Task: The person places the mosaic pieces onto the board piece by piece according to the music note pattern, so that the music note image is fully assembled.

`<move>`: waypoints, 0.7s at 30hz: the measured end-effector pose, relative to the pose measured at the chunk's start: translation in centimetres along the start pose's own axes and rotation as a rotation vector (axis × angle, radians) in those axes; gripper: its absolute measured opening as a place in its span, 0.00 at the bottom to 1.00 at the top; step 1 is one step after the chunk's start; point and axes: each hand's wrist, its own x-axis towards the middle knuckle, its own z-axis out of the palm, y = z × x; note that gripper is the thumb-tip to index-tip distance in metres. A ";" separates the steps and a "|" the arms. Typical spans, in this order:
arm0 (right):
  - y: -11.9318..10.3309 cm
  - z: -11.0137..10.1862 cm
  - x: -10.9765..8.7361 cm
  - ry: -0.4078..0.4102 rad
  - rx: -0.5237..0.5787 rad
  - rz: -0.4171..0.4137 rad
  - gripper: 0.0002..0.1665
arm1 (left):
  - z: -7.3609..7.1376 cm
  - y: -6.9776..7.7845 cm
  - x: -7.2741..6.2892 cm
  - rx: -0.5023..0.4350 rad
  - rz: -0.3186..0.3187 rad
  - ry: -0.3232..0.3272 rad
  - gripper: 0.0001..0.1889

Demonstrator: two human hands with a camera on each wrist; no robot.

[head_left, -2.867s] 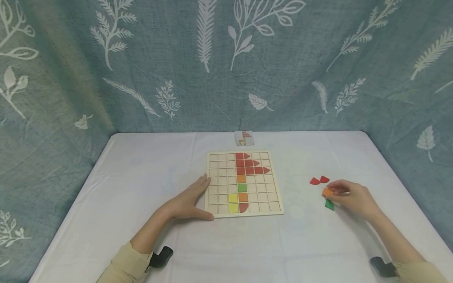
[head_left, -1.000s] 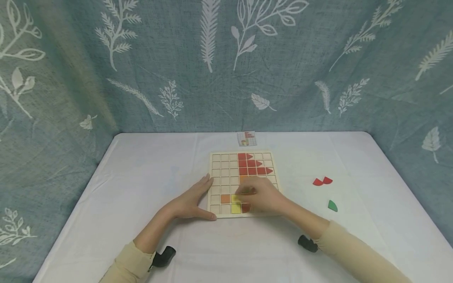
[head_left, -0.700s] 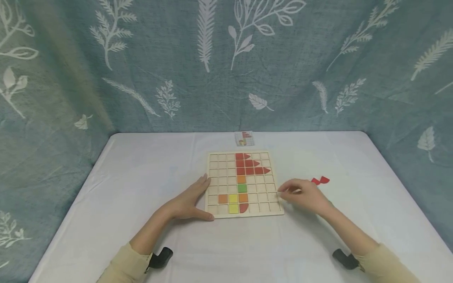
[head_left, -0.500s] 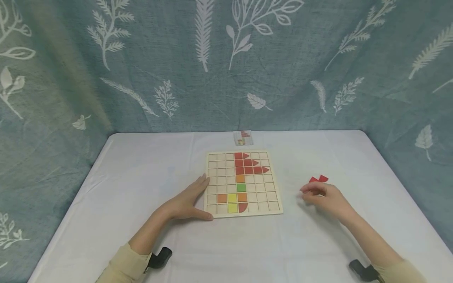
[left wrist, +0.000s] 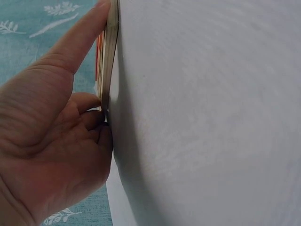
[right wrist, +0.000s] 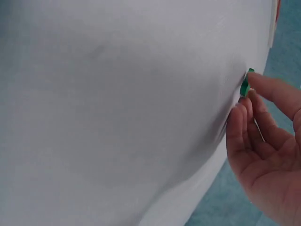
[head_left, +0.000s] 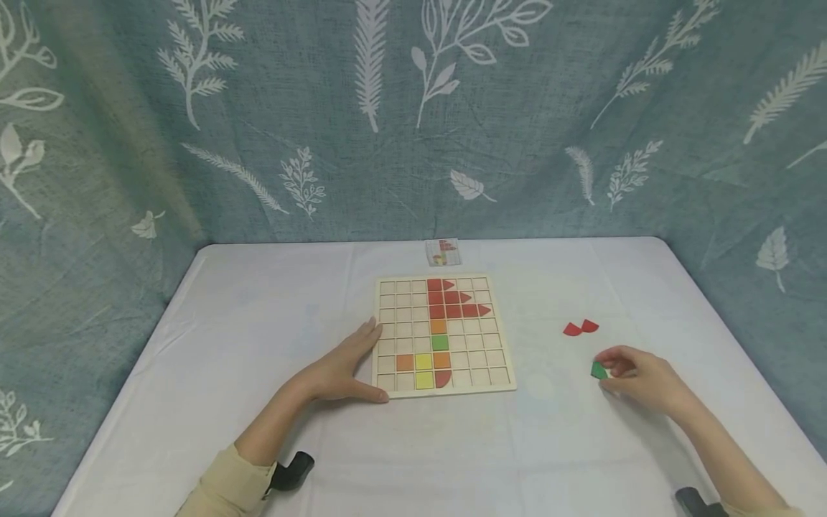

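My right hand (head_left: 642, 377) is at the right of the table, pinching a small green quarter-round tile (head_left: 598, 370) between thumb and fingertips. In the right wrist view the green tile (right wrist: 245, 87) shows edge-on at the fingertips, low over the cloth. My left hand (head_left: 345, 370) rests against the left side of a wooden grid board (head_left: 481, 359), fingers along the edge and thumb at the near left corner. In the left wrist view the thumb lies on the board's side (left wrist: 111, 52). Red, orange, green and yellow tiles fill some cells, among them an orange square (head_left: 405, 362) left of the yellow ones.
Two red quarter-round tiles (head_left: 572, 329) lie close together on the white tablecloth, beyond my right hand. A small pattern card (head_left: 443, 252) lies behind the board near the table's far edge. A blue-green patterned curtain (head_left: 258, 108) hangs round the table.
My right hand carried an orange tile from the right to the board and left it in a cell beside the yellow. It then moved back right and took the green tile. My left hand stayed put.
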 end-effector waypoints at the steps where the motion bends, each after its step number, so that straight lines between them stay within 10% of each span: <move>1: 0.0 0.1 0.1 0.000 -0.004 -0.019 0.20 | 0.0 0.0 0.0 -0.001 0.000 0.000 0.64; 8: -0.8 0.8 1.4 0.093 -0.017 -0.207 0.14 | 0.1 0.1 -0.1 -0.002 -0.013 0.002 0.64; 16: -1.6 1.0 1.6 0.105 -0.016 -0.055 0.19 | 0.1 0.1 0.0 0.001 -0.011 0.006 0.64; 21: -1.9 1.9 2.2 0.091 -0.008 -0.142 0.19 | 0.2 0.0 0.1 0.002 -0.010 0.005 0.64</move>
